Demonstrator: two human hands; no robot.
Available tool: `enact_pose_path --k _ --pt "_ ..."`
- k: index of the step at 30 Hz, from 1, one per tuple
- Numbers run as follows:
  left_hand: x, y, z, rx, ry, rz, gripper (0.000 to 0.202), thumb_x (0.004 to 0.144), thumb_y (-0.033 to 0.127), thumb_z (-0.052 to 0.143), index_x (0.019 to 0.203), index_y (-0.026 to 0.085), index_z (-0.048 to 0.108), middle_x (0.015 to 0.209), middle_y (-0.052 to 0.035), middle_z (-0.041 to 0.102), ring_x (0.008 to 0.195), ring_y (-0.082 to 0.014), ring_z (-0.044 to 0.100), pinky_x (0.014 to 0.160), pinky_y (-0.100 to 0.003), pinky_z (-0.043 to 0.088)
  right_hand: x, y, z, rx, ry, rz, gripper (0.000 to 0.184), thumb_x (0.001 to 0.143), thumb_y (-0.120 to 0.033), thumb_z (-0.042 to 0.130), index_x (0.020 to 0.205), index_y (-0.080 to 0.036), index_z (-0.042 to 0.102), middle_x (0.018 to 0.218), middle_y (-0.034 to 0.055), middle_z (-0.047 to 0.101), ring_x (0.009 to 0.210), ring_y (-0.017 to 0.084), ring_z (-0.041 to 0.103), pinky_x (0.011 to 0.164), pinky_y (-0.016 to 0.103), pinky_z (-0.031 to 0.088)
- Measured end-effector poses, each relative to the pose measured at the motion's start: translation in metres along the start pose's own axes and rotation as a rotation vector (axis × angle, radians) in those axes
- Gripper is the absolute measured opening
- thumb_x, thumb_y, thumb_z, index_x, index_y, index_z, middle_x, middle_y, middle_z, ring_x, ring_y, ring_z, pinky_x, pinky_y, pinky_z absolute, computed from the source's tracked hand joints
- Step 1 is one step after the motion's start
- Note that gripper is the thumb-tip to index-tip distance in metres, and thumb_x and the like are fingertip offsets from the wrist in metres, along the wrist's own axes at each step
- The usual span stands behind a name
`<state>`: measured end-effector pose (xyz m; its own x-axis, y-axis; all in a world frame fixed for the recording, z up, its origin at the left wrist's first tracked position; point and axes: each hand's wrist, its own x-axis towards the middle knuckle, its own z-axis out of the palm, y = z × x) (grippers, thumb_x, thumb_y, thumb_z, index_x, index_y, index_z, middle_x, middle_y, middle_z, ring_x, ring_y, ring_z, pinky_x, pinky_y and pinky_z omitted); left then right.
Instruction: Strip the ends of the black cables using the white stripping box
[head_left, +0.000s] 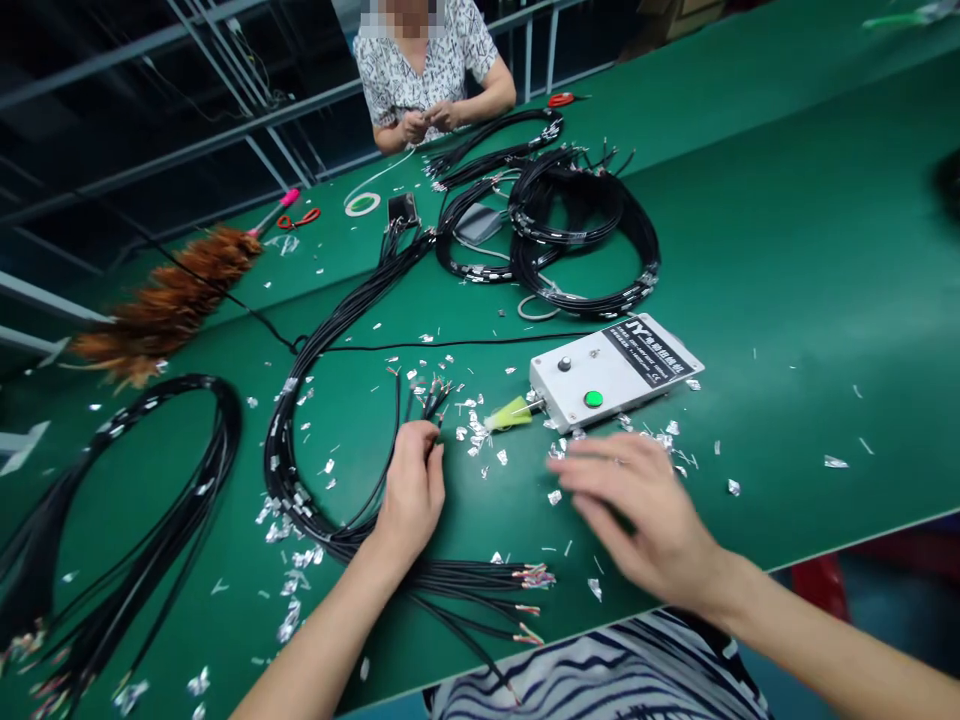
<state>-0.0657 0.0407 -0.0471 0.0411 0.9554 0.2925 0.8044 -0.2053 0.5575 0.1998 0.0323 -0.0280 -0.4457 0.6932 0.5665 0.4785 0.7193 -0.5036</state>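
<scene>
Gripping black cable ends (433, 402), left hand (411, 485): fist curled round the bunch, wires poking out above thumb and forefinger. Bunch sits over the bench (810, 340), left of the white box (592, 380) and its yellow-green tip (511, 414). Right hand (634, 505) blurred, grip loose, fingers spread, nothing seen in it, near the box's front edge. Foil scraps (290, 622) scattered around. Cable coils (646, 235) behind box; co-worker (420, 75) across the bench, hands together.
</scene>
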Motion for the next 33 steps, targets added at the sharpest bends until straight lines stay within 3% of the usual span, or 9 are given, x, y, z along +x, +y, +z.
enact_pose_path --k 2,4,9,11,17,21,25,29,33 --pt "-0.006 -0.013 -0.01 0.262 -0.054 0.173 0.019 0.093 0.011 0.04 0.099 0.018 0.056 0.108 -0.0135 0.059 0.096 -0.0228 0.059 0.08 -0.035 0.048 -0.009 -0.017 0.01 0.238 -0.222 -0.056 0.026 0.098 -0.017 0.048 0.121 -0.021 0.059 0.11 0.0076 0.072 0.101 0.02 0.064 0.09 0.041 0.047" --pt "-0.008 -0.025 -0.022 0.431 -0.07 0.209 0.019 0.092 0.011 0.042 0.092 0.017 0.06 0.112 -0.0173 0.059 0.101 -0.0286 0.057 0.083 -0.042 0.045 -0.017 -0.028 0.02 0.351 -0.365 -0.073 0.023 0.1 -0.019 0.046 0.117 -0.018 0.062 0.105 0.0077 0.072 0.096 0.019 0.064 0.084 0.037 0.049" --pt "-0.003 -0.039 -0.044 0.788 0.023 0.068 0.022 0.091 0.018 0.048 0.077 0.017 0.065 0.088 -0.0154 0.061 0.089 -0.0334 0.053 0.079 -0.049 0.038 -0.03 -0.031 0.029 0.326 -0.431 -0.117 0.029 0.098 -0.008 0.041 0.107 -0.018 0.066 0.099 0.0052 0.072 0.092 0.018 0.062 0.081 0.036 0.047" --pt "-0.003 -0.036 -0.044 0.823 -0.012 0.12 0.026 0.092 0.017 0.046 0.075 0.018 0.065 0.077 -0.0118 0.059 0.081 -0.0304 0.051 0.077 -0.047 0.037 -0.029 -0.029 0.029 0.306 -0.456 -0.121 0.028 0.097 -0.006 0.044 0.107 -0.019 0.066 0.099 0.0048 0.072 0.093 0.018 0.062 0.081 0.035 0.046" --pt "-0.022 -0.001 -0.044 0.625 -0.218 0.366 0.026 0.095 0.013 0.042 0.087 0.019 0.066 0.084 -0.0087 0.062 0.083 -0.025 0.052 0.083 -0.043 0.038 -0.023 -0.026 0.023 0.346 -0.415 -0.081 0.02 0.097 -0.011 0.049 0.102 -0.018 0.067 0.096 0.0056 0.071 0.09 0.017 0.062 0.079 0.034 0.047" --pt "-0.041 0.031 -0.051 0.319 -0.456 0.34 0.021 0.096 0.017 0.045 0.09 0.019 0.066 0.086 -0.007 0.062 0.081 -0.0225 0.054 0.077 -0.038 0.043 -0.021 -0.019 0.018 0.35 -0.306 0.012 0.018 0.099 -0.014 0.049 0.099 -0.018 0.067 0.094 0.0057 0.07 0.086 0.017 0.062 0.076 0.034 0.047" --pt "-0.051 0.044 -0.048 0.001 -0.708 0.159 0.019 0.095 0.013 0.046 0.087 0.019 0.062 0.085 -0.0044 0.063 0.081 -0.02 0.056 0.07 -0.031 0.046 -0.019 -0.014 0.018 0.369 -0.256 0.071 0.016 0.098 -0.013 0.052 0.097 -0.018 0.067 0.091 0.0049 0.07 0.083 0.017 0.062 0.074 0.034 0.047" --pt "-0.046 0.045 -0.047 -0.23 -0.631 -0.086 0.016 0.096 0.016 0.047 0.083 0.02 0.056 0.08 -0.0011 0.061 0.074 -0.0156 0.057 0.067 -0.026 0.045 -0.015 -0.017 0.021 0.417 -0.239 0.13 0.015 0.097 -0.013 0.053 0.099 -0.018 0.067 0.092 0.0046 0.071 0.085 0.017 0.063 0.077 0.035 0.049" --pt "-0.037 0.05 -0.048 -0.351 -0.523 -0.115 0.011 0.096 0.022 0.051 0.09 0.021 0.06 0.084 -0.0007 0.062 0.077 -0.0143 0.058 0.07 -0.024 0.045 -0.008 -0.024 0.026 0.472 -0.236 0.205 0.017 0.097 -0.013 0.051 0.101 -0.018 0.068 0.094 0.0059 0.072 0.086 0.019 0.065 0.078 0.035 0.051"
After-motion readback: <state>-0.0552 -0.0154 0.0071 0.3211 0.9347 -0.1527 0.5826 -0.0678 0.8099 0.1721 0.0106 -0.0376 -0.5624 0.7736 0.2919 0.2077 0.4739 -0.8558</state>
